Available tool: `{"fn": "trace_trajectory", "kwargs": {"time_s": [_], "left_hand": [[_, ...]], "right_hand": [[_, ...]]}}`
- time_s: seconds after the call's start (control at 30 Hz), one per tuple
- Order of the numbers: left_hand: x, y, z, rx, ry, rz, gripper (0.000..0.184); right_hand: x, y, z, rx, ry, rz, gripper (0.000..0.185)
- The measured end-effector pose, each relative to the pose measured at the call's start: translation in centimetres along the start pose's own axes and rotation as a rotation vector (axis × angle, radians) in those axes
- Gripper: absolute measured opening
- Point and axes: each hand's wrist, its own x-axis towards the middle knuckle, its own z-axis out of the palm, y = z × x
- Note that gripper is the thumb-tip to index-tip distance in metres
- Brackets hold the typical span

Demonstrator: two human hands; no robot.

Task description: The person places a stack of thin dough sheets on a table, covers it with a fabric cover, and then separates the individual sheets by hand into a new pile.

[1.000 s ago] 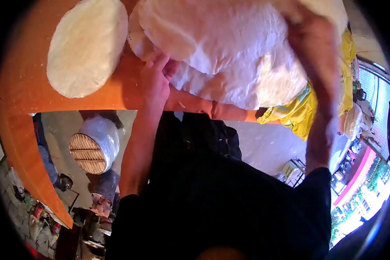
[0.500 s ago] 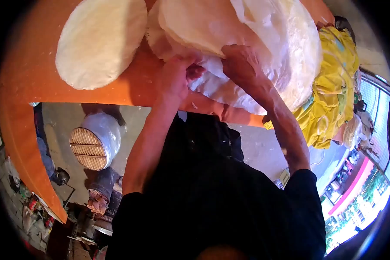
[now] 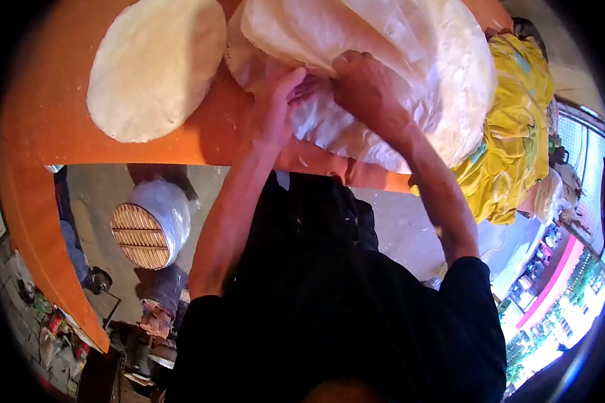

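Observation:
Thin, pale round flatbread sheets [image 3: 410,74] lie in a loose, overlapping pile on the orange table, their edges wrinkled and partly translucent. My right hand [image 3: 366,87] is closed in a pinch on the near edge of an upper flatbread sheet [image 3: 282,33], which bends into folds. Just left of it, my left hand [image 3: 279,101] is beside the same edge, thumb apart from loosely curled fingers, with nothing visible in it. To the left lies a separate flat round of flatbread [image 3: 154,74], apart from both hands.
The orange table [image 3: 202,144] has a side section curving down at left. Yellow cloth [image 3: 517,127] is bunched against the pile's right side. Below the table on the floor are a plastic-wrapped drum with a slatted end [image 3: 141,235] and assorted clutter. A mesh panel [image 3: 585,161] stands at right.
My right hand has shifted slightly up and left, with the sheet's edge now more creased. My left hand's thumb has lifted away from its fingers. The view has tilted a little.

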Motion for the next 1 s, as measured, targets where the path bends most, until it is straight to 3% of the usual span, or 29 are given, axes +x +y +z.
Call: {"fn": "trace_trajectory", "kwargs": {"time_s": [0.07, 0.17, 0.23, 0.27, 0.4, 0.5, 0.67, 0.7, 0.73, 0.8, 0.83, 0.87, 0.9, 0.93, 0.97, 1.0], "left_hand": [[-0.5, -0.1, -0.7, 0.018, -0.024, 0.018, 0.026], [-2.7, -1.5, -2.2, 0.139, 0.013, -0.037, 0.031], [-4.2, -3.3, -2.4, 0.206, -0.006, -0.111, 0.032], [-4.8, -4.6, -2.5, 0.218, -0.042, -0.151, 0.032], [-5.9, -6.9, 0.4, 0.205, -0.203, -0.412, 0.032], [-5.3, -7.3, 1.9, 0.229, -0.271, -0.419, 0.032], [-2.4, -5.4, 0.1, -0.13, -0.262, -0.295, 0.046], [-3.4, -2.8, 1.9, -0.336, -0.249, -0.243, 0.047], [-2.4, 1.7, 3.3, 0.22, -0.586, -0.309, 0.049], [-1.9, 6.8, 4.4, 0.601, -0.719, -0.282, 0.051], [-2.3, 5.4, 2.2, 0.409, -0.539, -0.209, 0.051], [-2.8, 3.3, -0.3, 0.22, -0.361, -0.14, 0.052], [-3.3, 1.0, -2.7, 0.032, -0.184, -0.074, 0.052], [-3.7, -0.8, -4.4, -0.153, -0.008, -0.006, 0.053], [-3.9, -1.5, -5.1, -0.337, 0.172, 0.07, 0.053], [-4.3, -1.5, -4.4, -0.299, 0.226, 0.078, 0.057]], "right_hand": [[2.3, 3.9, -2.0, 0.024, -0.136, 0.033, 0.033], [3.4, 12.8, -12.7, -0.139, -0.155, -0.193, 0.036], [3.0, 3.0, -18.7, 1.305, 0.293, 0.212, 0.032], [4.0, 4.5, -19.1, 1.391, 0.281, 0.153, 0.032], [2.9, 6.0, -17.7, 1.309, 0.167, 0.164, 0.032], [1.9, 5.7, -18.0, 1.277, 0.176, 0.144, 0.033], [0.6, 5.4, -19.3, 1.22, 0.201, 0.132, 0.033], [0.3, 5.8, -19.0, 1.21, 0.194, 0.166, 0.034], [0.0, 6.2, -18.5, 1.208, 0.176, 0.211, 0.034], [-1.0, 7.3, -15.4, 1.238, 0.098, 0.38, 0.034], [-1.4, 7.6, -13.3, 1.277, 0.047, 0.496, 0.034], [-2.2, 12.3, -6.9, 1.488, -0.022, 0.319, 0.035], [-2.6, 13.7, -3.9, 1.503, -0.164, 0.518, 0.037], [-3.6, 16.3, -1.3, 1.42, -0.253, 0.567, 0.033], [-4.1, 16.5, 0.0, 1.347, -0.15, 0.475, 0.034], [-4.5, 16.8, 1.2, 1.262, -0.045, 0.392, 0.036]]}}
